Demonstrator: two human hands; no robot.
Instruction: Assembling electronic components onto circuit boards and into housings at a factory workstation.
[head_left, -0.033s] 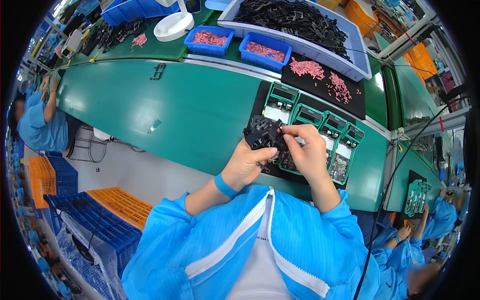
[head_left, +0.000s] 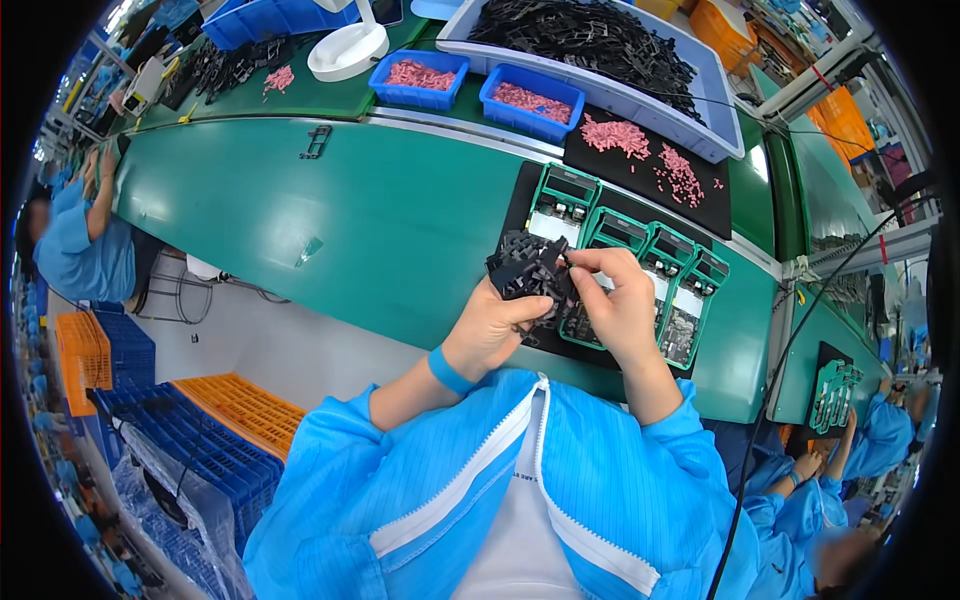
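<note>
A bunch of small black plastic frames (head_left: pixel 522 268) is clutched in my left hand (head_left: pixel 490 328), thumb across the near side. My right hand (head_left: pixel 620 300) pinches at the bunch's right edge; thumb and forefinger meet on a small dark piece there, probably one of the frames, though its shape is mostly hidden. Behind and beneath my hands, several green trays (head_left: pixel 692 300) with circuit boards stand side by side on a black mat (head_left: pixel 516 205). My hands cover part of the left and middle trays.
Beyond the mat stand two blue bins (head_left: pixel 420 97) of pink pieces. More pink pieces (head_left: pixel 615 137) lie on a dark mat beside a large grey bin (head_left: pixel 728 128) of black frames. One black frame (head_left: pixel 316 142) lies on the green table (head_left: pixel 230 200). Co-workers sit left and right.
</note>
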